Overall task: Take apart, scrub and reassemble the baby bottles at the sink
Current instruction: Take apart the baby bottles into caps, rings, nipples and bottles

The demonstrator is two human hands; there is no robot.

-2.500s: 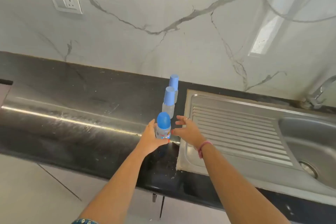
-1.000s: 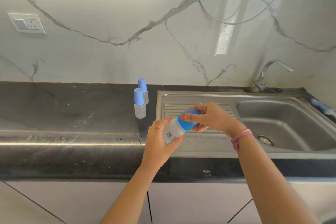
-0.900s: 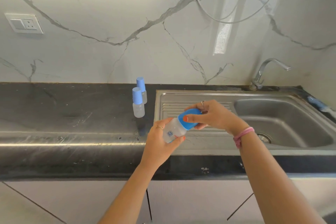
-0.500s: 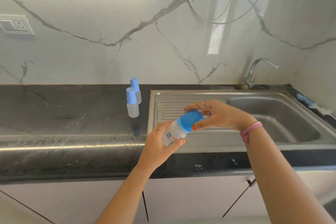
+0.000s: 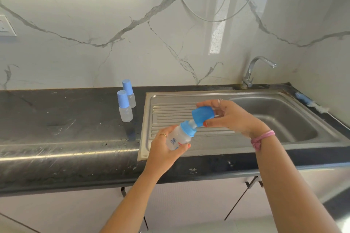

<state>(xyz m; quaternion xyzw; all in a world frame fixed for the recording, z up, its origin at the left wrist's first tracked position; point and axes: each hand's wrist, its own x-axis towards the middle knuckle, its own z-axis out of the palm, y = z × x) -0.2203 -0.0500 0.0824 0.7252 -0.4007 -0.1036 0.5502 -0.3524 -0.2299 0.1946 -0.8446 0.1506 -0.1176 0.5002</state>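
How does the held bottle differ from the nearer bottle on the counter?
The held bottle is tilted, in the left hand; the nearer counter bottle stands upright, untouched. The held bottle's cap is off, in the right hand; the counter bottle's is on. Both have clear bodies and blue tops.

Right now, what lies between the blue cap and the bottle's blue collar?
In the head view, the pale teat shows between the blue cap and the blue collar.
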